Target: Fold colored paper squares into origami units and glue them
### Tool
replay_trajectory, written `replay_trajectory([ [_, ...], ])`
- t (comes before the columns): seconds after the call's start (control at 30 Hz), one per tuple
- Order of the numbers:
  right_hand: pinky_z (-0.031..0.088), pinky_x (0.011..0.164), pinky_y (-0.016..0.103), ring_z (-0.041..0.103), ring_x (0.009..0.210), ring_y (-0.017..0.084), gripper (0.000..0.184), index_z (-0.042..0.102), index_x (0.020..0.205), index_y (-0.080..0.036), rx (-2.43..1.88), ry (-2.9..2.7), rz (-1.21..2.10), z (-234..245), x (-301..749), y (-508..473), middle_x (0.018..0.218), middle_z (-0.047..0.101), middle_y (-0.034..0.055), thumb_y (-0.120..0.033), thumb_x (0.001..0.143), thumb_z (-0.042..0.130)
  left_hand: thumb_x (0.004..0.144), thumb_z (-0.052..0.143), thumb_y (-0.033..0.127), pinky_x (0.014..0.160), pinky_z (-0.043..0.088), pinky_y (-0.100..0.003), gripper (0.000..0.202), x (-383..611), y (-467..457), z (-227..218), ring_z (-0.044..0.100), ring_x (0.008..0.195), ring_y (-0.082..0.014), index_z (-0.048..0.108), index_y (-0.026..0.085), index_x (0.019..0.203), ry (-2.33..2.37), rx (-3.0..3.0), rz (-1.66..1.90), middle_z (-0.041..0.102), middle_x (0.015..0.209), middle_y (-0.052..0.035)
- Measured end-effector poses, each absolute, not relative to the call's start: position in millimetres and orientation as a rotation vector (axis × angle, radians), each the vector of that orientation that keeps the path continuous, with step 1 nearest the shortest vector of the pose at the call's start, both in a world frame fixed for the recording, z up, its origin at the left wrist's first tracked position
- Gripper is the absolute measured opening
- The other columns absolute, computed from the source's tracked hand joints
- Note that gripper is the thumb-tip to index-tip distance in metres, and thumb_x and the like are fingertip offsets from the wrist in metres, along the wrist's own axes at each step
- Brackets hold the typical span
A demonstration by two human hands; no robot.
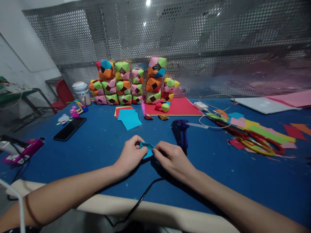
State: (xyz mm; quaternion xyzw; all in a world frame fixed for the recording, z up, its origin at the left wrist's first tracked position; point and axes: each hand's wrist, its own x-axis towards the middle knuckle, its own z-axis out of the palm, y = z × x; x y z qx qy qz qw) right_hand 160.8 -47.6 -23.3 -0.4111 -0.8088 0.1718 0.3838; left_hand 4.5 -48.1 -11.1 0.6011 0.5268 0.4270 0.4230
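Observation:
Both my hands meet over the blue table, pinching a small folded piece of blue paper between them. My left hand curls its fingers round the paper's left side. The fingertips of my right hand are pressed on its right edge. The paper lies low, close to the tabletop. Just beyond my right hand stands a dark blue glue gun.
Stacked multicoloured origami cubes stand at the back by the mesh wall, on and beside a red sheet. Blue paper squares, a phone, a jar, red-and-yellow scissors and paper scraps surround the hands.

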Motion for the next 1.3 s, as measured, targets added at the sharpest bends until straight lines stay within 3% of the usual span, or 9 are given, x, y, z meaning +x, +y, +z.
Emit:
replay_trajectory([
  [0.23, 0.039, 0.06, 0.024, 0.052, 0.061, 0.012, 0.018, 0.055, 0.071, -0.018, -0.954, -2.009, 0.427, -23.0, 161.3, -46.8, 0.066, 0.055, 0.0009, -0.019, 0.086, 0.045, 0.065, 0.051, 0.015, 0.046, 0.027, -0.018, 0.004, 6.4, -49.7, -7.6, 0.036, 0.048, -0.0065, 0.048, 0.016, 0.068, 1.329, 1.451, 1.093, 0.04, 0.053, 0.0077],
  [0.37, 0.04, 0.058, 0.024, 0.053, 0.061, 0.013, 0.011, 0.058, 0.076, -0.017, -1.0, -1.979, 0.472, -21.2, 160.7, -49.0, 0.068, 0.058, 0.0017, -0.025, 0.082, 0.053, 0.066, 0.05, 0.014, 0.051, 0.036, -0.019, 0.005, 7.8, -49.7, -4.7, 0.047, 0.052, -0.0077, 0.048, 0.016, 0.07, 1.263, 1.322, 1.167, 0.049, 0.057, 0.0059],
  [0.77, 0.034, 0.05, 0.021, 0.045, 0.053, 0.01, 0.016, 0.05, 0.063, -0.018, -1.125, -1.889, 0.626, -20.1, 160.8, -42.9, 0.056, 0.049, -0.0031, -0.018, 0.079, 0.047, 0.069, 0.055, 0.017, 0.051, 0.037, -0.019, 0.004, 8.2, -51.0, -4.7, 0.047, 0.053, -0.0082, 0.054, 0.015, 0.072, 1.259, 1.38, 1.052, 0.051, 0.058, 0.0047],
  [1.03, 0.035, 0.051, 0.021, 0.045, 0.052, 0.01, 0.015, 0.05, 0.063, -0.018, -1.123, -1.886, 0.617, -19.9, 161.2, -43.1, 0.056, 0.048, -0.0034, -0.018, 0.077, 0.048, 0.079, 0.049, 0.033, 0.065, 0.043, -0.023, 0.024, 5.8, -51.1, -4.7, 0.052, 0.071, -0.0135, 0.064, 0.014, 0.077, 1.216, 1.547, 1.046, 0.059, 0.074, -0.0014],
  [1.3, 0.035, 0.051, 0.021, 0.044, 0.052, 0.01, 0.014, 0.049, 0.062, -0.018, -1.102, -1.894, 0.611, -23.0, 160.7, -42.2, 0.055, 0.048, -0.0038, -0.017, 0.075, 0.051, 0.079, 0.05, 0.026, 0.067, 0.04, -0.023, 0.022, 3.1, -49.3, -5.0, 0.053, 0.073, -0.0141, 0.067, 0.015, 0.072, 1.317, 1.717, 1.061, 0.061, 0.074, -0.0014],
])
